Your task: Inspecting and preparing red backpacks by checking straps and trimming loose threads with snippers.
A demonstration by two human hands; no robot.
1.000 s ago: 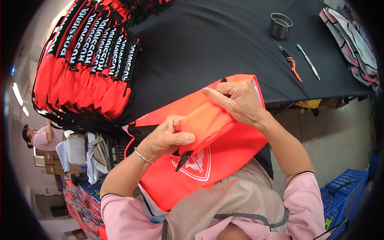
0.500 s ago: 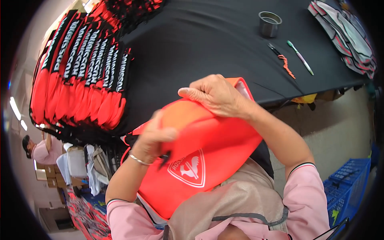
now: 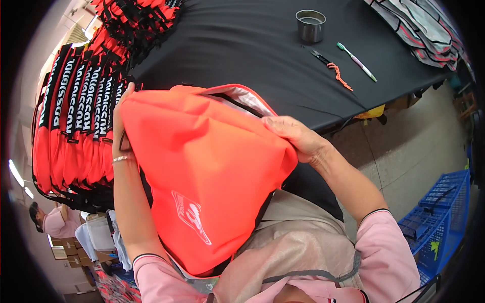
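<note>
Here's the bright red bag [image 3: 202,146], held up in front of the person's grey apron [image 3: 298,242], between the two forearms and overlapping the near edge of the black counter [image 3: 227,45]. The right hand [image 3: 298,136] has its grip on the bag's edge, thumb along the rim beside the pale-lined opening. The left hand [image 3: 119,113] is at the upper left corner, partly behind the fabric, so how tight that grip is, I can't tell! A white emblem [image 3: 191,217] slants low on the front panel. Just past the left hand stands a packed row of red-and-black pieces [image 3: 76,136]. Farther back on the counter: a metal cup [image 3: 310,28], snips [image 3: 321,57] with an orange cord, a toothbrush [image 3: 357,62], and grey pieces [image 3: 417,30] stacked at far right.
</note>
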